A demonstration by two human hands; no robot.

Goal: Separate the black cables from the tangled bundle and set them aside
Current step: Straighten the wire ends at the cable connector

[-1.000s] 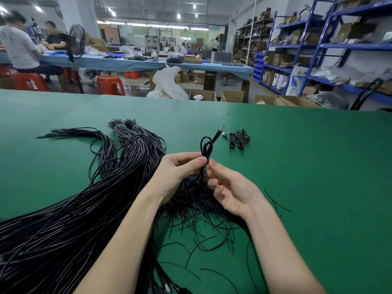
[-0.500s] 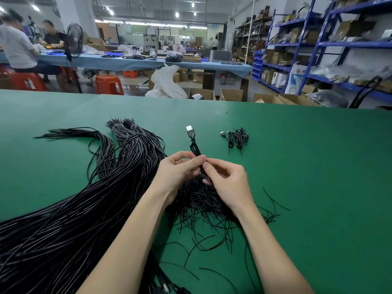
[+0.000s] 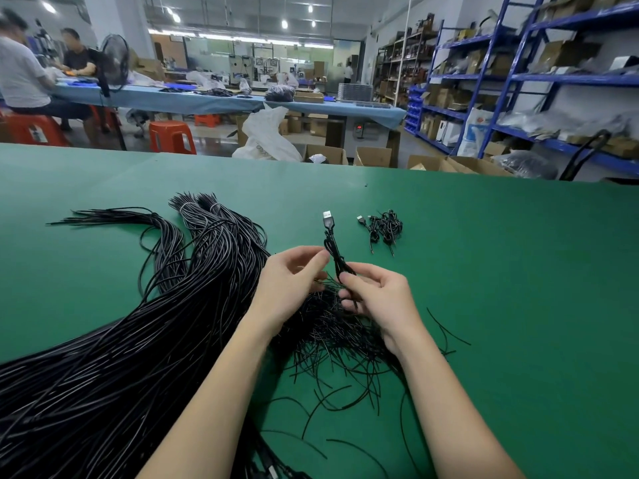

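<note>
My right hand now pinches the folded cable upright above the bundle on the counter, while my left hand, fingers curled, has eased beside it.

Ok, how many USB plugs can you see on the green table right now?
2: one on the cable the hands hold, plug pointing away; one at the left edge of the small set-aside pile. More may be hidden.
</note>
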